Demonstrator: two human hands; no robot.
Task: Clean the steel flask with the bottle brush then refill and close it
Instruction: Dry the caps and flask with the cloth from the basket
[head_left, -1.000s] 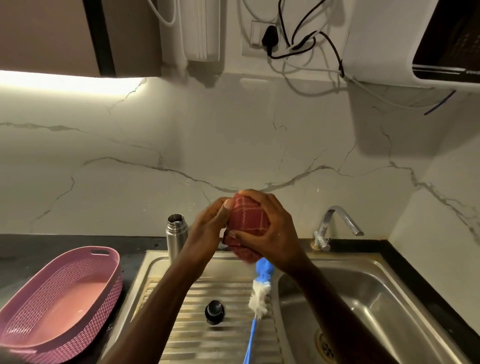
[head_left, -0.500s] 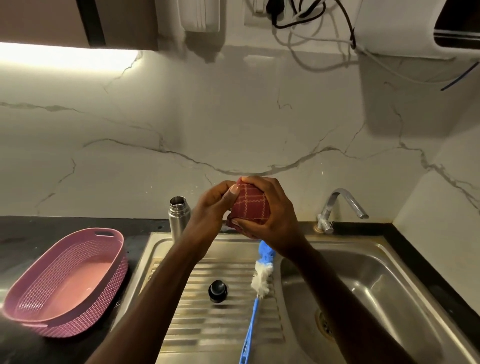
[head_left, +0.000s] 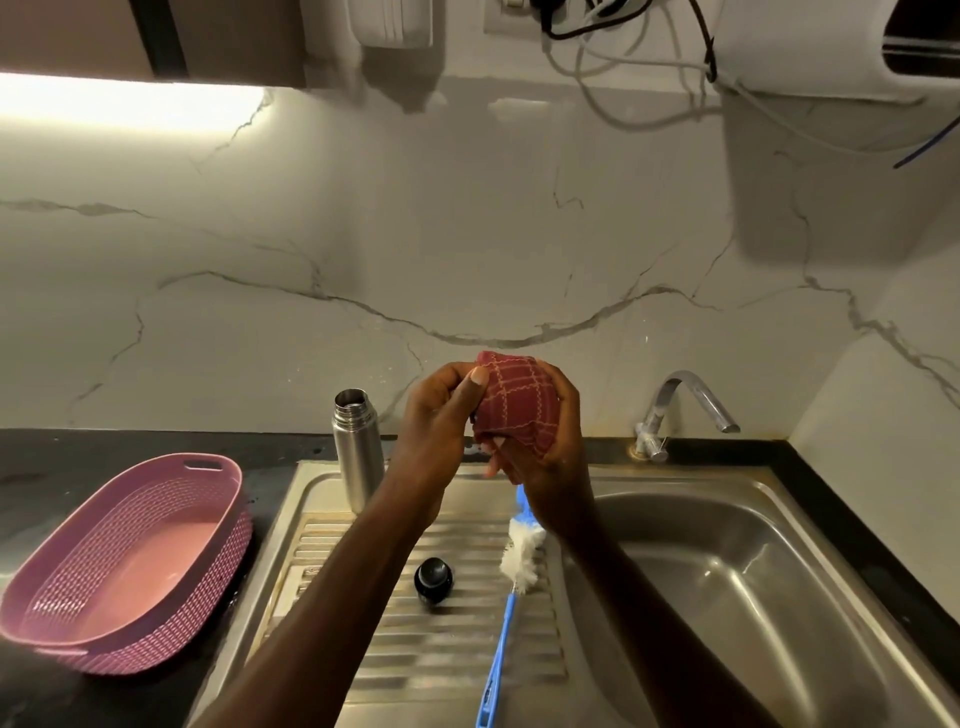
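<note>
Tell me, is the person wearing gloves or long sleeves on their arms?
No. Both arms are bare right down to the bottom edge of the picture, with no sleeves showing. The left hand and right hand have no gloves, and I can't see any rings, watch or bracelets. The fingernails look short and plain.

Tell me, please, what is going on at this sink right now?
A person holds a red checked cloth in both hands, left hand and right hand, above the draining board. The cloth seems wrapped round something that cannot be made out. The steel flask stands open at the board's back. A black cap and the blue bottle brush lie on the ridges.
</note>
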